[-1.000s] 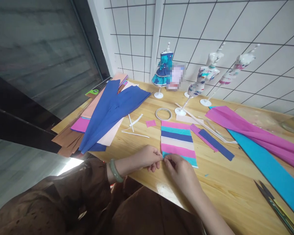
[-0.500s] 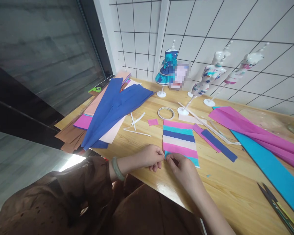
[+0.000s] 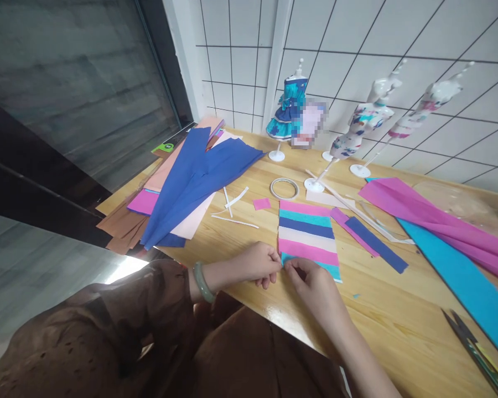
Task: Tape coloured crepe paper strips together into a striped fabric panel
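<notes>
Head view: right hand point(image 3: 314, 283) pinches the striped sheet's point(image 3: 307, 229) seven-o'clock corner; left hand's point(image 3: 261, 263) fingertips press together alongside, contents indiscernible; tape ring point(image 3: 285, 198) at eleven.

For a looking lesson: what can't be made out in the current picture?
Head view:
Striped sheet: near edge, partly hidden by right hand.
Left hand: whether it pinches anything, too small.
Scissors: lower end, cut off by bottom edge.
Pale object: details, blurred by pixelation.

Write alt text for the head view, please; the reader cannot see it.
A person's left hand and right hand are close together at the near left corner of a striped sheet on a wooden table. Blue material lies to the left, scissors to the right, small mannequins behind.
</notes>
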`<state>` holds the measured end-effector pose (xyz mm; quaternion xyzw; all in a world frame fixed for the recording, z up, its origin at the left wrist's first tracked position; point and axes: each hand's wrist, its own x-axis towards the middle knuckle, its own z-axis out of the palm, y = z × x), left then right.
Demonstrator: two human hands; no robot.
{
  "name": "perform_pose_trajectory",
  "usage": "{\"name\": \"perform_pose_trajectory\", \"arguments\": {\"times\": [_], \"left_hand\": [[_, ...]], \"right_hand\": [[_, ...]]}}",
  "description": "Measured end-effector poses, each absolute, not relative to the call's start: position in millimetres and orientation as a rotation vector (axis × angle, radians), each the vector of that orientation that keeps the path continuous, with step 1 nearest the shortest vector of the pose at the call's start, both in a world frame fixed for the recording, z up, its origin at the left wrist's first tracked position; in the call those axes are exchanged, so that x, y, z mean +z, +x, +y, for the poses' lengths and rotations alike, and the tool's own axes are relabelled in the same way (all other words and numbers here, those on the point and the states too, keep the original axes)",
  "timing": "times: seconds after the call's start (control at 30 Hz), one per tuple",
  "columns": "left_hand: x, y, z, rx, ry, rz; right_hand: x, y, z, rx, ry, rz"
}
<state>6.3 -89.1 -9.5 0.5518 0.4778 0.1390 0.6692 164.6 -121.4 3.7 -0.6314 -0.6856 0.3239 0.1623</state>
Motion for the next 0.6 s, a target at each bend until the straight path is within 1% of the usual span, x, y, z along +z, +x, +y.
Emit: {"name": "perform_pose_trajectory", "arguments": {"times": [0.6], "left_hand": [[-10.4,5.1,-91.2,0.337,1.26,1.065]], "right_hand": [[-3.0,168.8,-120.5,0.915,-1.692,-2.016]]}}
